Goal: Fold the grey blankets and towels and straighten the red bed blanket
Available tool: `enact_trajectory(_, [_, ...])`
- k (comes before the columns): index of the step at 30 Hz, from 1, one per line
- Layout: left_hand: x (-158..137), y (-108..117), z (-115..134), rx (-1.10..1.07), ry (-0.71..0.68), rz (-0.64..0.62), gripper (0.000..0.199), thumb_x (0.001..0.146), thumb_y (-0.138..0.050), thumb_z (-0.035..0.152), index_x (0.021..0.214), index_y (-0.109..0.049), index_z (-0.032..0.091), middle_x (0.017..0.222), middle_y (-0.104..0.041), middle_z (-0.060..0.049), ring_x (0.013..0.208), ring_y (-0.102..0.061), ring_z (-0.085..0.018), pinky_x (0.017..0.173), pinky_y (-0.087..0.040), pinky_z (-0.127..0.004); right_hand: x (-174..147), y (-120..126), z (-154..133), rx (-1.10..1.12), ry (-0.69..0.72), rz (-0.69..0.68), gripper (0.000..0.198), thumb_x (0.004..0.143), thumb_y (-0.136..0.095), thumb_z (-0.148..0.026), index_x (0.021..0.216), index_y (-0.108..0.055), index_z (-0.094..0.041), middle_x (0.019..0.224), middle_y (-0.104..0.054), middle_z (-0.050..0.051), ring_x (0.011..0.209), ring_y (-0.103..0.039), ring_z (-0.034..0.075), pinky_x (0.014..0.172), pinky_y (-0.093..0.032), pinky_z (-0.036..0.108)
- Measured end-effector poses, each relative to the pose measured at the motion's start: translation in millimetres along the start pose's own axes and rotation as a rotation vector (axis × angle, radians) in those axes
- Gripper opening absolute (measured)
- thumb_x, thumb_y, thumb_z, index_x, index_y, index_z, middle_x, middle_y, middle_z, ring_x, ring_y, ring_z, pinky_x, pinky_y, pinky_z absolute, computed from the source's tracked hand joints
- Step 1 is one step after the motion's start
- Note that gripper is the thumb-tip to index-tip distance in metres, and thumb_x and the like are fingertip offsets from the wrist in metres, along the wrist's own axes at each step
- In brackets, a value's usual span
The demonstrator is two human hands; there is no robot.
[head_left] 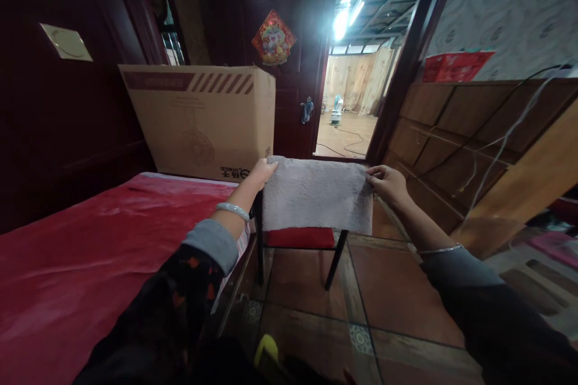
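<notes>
A grey towel [318,195] hangs spread out over the back of a chair with a red seat [300,237] and dark legs. At its upper left corner my left hand [262,174] pinches the cloth. My right hand [388,183] grips the upper right corner between thumb and fingers. The cloth is pulled fairly straight along its top edge and hides most of the chair's backrest.
On the left lies a bed with a red cover [112,234], and a large cardboard box [203,120] stands behind it. A wooden cabinet [451,126] with loose cables is on the right. Beyond the open doorway stands a fan [336,109].
</notes>
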State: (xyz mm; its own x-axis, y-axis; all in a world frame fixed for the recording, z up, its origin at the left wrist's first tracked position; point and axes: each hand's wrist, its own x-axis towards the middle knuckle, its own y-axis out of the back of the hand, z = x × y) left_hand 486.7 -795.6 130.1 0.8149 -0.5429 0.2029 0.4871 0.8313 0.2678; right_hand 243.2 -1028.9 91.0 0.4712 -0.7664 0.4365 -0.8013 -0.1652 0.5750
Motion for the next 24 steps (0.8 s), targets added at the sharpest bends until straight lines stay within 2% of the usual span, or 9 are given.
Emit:
enact_trajectory(2, [-0.8,5.5,1.7,0.081,-0.018,0.012,0.02,0.071,-0.077,0.025,0.061,-0.061,0.019,0.057,-0.058,-0.001,0.065,-0.059,-0.018,0.062,-0.045,-0.025,-1.9,1.4,-1.1,-0.012,0.023,0.01,0.026,0.073,-0.055,-0.027,0.092,-0.07,-0.016,0.074,-0.068,0.007,0.069,-0.064,0.023,0.067,-0.049,0.034])
enact_trajectory(4, [-0.4,12.9,4.4,0.167,-0.039,0.055,0.015,0.072,-0.077,0.026,0.066,-0.065,0.019,0.065,-0.064,-0.005,0.08,-0.065,-0.024,0.071,-0.05,-0.028,-5.5,1.6,-8.1,-0.082,0.109,0.069,0.027,0.077,-0.053,-0.028,0.095,-0.071,-0.016,0.084,-0.07,0.011,0.078,-0.065,0.026,0.075,-0.05,0.037])
enact_trajectory(7, [-2.7,17.9,10.4,0.272,-0.089,0.157,0.018,0.074,-0.075,0.028,0.087,-0.07,0.016,0.098,-0.071,-0.017,0.115,-0.06,-0.035,0.095,-0.048,-0.038,-9.0,-4.3,-30.8,-0.165,0.337,0.144,0.033,0.087,-0.048,-0.032,0.105,-0.071,-0.016,0.106,-0.069,0.016,0.103,-0.062,0.032,0.091,-0.049,0.043])
enact_trajectory(9, [-8.5,12.5,13.9,0.407,-0.245,0.157,0.038,0.077,-0.073,0.03,0.112,-0.068,0.015,0.126,-0.064,-0.021,0.133,-0.048,-0.038,0.11,-0.037,-0.046,-8.9,-13.5,-50.6,-0.216,0.486,0.114,0.04,0.093,-0.046,-0.036,0.118,-0.068,-0.015,0.119,-0.067,0.018,0.116,-0.057,0.034,0.099,-0.046,0.046])
enact_trajectory(12, [-19.9,-5.2,14.5,0.743,-0.614,-0.037,0.064,0.083,-0.07,0.042,0.14,-0.053,0.018,0.151,-0.047,-0.019,0.146,-0.032,-0.038,0.121,-0.017,-0.055,-7.0,-33.3,-74.1,-0.339,0.692,-0.004,0.051,0.097,-0.046,-0.043,0.139,-0.056,-0.016,0.139,-0.057,0.018,0.13,-0.048,0.036,0.109,-0.038,0.051])
enact_trajectory(14, [-25.5,-16.7,12.0,0.912,-0.72,-0.185,0.07,0.084,-0.067,0.051,0.145,-0.048,0.021,0.153,-0.045,-0.017,0.146,-0.032,-0.037,0.12,-0.017,-0.057,-6.2,-46.7,-80.0,-0.414,0.778,-0.098,0.056,0.099,-0.044,-0.048,0.145,-0.051,-0.017,0.144,-0.053,0.017,0.133,-0.046,0.036,0.11,-0.035,0.052])
enact_trajectory(16, [-27.9,-23.6,8.7,0.982,-0.719,-0.255,0.071,0.085,-0.064,0.057,0.145,-0.047,0.023,0.147,-0.052,-0.015,0.138,-0.043,-0.036,0.116,-0.027,-0.054,-5.8,-57.0,-78.5,-0.452,0.784,-0.166,0.058,0.1,-0.042,-0.052,0.145,-0.05,-0.016,0.141,-0.056,0.017,0.129,-0.05,0.036,0.108,-0.037,0.05])
enact_trajectory(19, [-27.0,-25.7,4.5,1.014,-0.742,-0.252,0.07,0.086,-0.06,0.061,0.143,-0.048,0.022,0.136,-0.06,-0.015,0.125,-0.054,-0.034,0.106,-0.038,-0.048,-4.8,-64.1,-71.2,-0.456,0.758,-0.175,0.06,0.1,-0.039,-0.055,0.143,-0.052,-0.015,0.136,-0.06,0.017,0.122,-0.055,0.034,0.103,-0.042,0.047])
enact_trajectory(24, [-29.6,-21.9,-2.3,1.074,-0.796,-0.205,0.076,0.085,-0.058,0.067,0.143,-0.046,0.02,0.133,-0.06,-0.014,0.123,-0.055,-0.031,0.105,-0.039,-0.047,-7.2,-63.4,-65.6,-0.452,0.778,-0.157,0.061,0.1,-0.036,-0.057,0.142,-0.053,-0.016,0.131,-0.063,0.016,0.118,-0.058,0.033,0.099,-0.044,0.045])
